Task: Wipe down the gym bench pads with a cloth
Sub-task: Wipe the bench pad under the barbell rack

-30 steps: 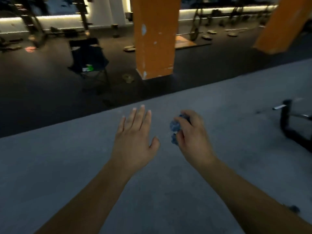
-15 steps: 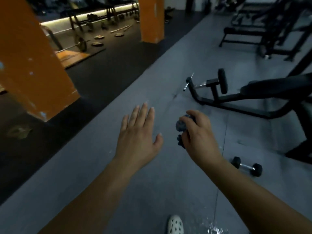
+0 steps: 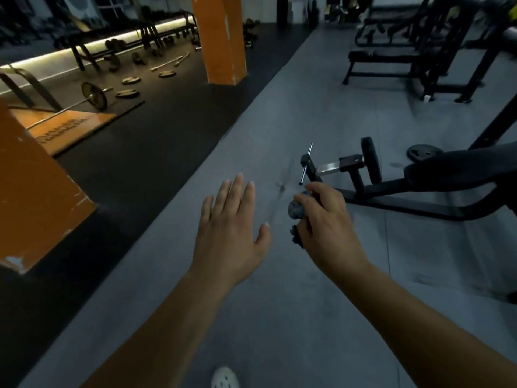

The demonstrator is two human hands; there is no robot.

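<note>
My right hand (image 3: 327, 225) grips a bunched blue-grey cloth (image 3: 297, 210), most of it hidden inside my fist. My left hand (image 3: 232, 231) is held out flat beside it, fingers straight, holding nothing. Ahead to the right stands a black gym bench: its dark pad (image 3: 458, 169) reaches the right edge, and its low frame (image 3: 391, 204) with a round roller pad (image 3: 370, 159) lies on the grey floor just beyond my right hand. Neither hand touches the bench. A second flat bench (image 3: 383, 56) stands further back.
Orange pillars stand at the left (image 3: 36, 186) and in the middle distance (image 3: 221, 37). A loaded barbell (image 3: 93, 96) and loose weight plates lie on the dark floor at left. A plate (image 3: 423, 152) lies behind the near bench. Black racks (image 3: 453, 51) fill the far right. My white shoe (image 3: 225, 378) shows below.
The view has swung right and moved forward: the near bench came into sight and now sits closer. Both hands keep the same pose, the right one still gripping the cloth.
</note>
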